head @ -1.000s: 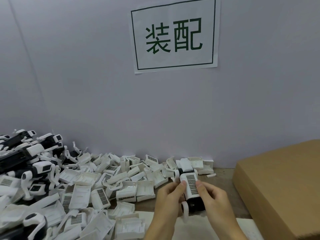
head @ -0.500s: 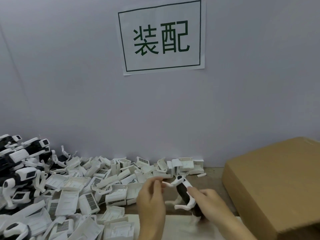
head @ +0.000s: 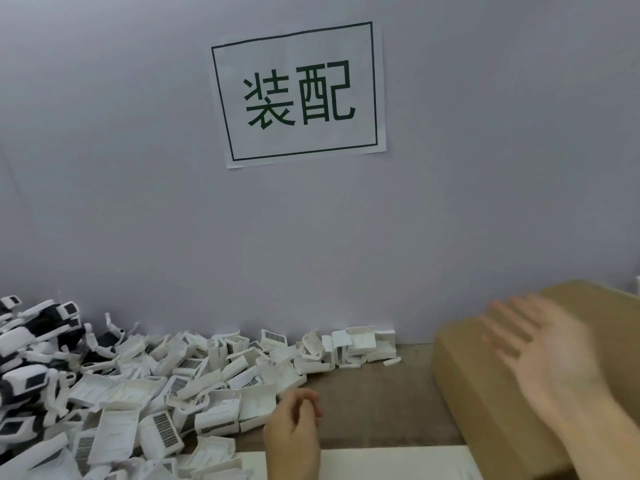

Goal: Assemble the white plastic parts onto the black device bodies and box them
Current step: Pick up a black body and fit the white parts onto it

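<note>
In the head view, the right hand (head: 550, 362) is hanging flat and blurred over the cardboard box (head: 485, 386), fingers spread, holding nothing. The left hand (head: 294, 434) is loosely curled and seems empty. White plastic parts (head: 214, 379) are lying just left of it; black device bodies (head: 38, 344) are piling at the table's far left edge. A hasty reach could be knocking loose parts off.
</note>
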`<control>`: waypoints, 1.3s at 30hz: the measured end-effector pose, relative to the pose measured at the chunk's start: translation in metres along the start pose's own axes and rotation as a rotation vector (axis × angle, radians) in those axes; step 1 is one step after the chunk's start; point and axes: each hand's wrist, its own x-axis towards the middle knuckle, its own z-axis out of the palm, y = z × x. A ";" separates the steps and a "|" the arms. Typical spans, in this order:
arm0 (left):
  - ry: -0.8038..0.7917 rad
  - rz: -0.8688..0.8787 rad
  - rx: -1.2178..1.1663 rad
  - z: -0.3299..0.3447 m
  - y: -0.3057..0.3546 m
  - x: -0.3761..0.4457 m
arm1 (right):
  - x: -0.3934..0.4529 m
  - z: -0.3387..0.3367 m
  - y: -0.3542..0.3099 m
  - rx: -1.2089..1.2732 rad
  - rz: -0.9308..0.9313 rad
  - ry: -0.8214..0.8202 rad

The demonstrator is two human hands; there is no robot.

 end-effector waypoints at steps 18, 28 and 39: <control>-0.710 0.358 1.779 -0.106 0.095 0.109 | -0.051 0.024 0.153 -0.965 0.056 -0.566; -0.343 -0.335 2.053 -0.268 0.116 0.181 | -0.046 0.026 0.162 -0.920 0.110 -0.490; -0.425 -0.430 2.096 -0.252 0.132 0.150 | -0.049 0.033 0.159 -0.851 0.186 -0.482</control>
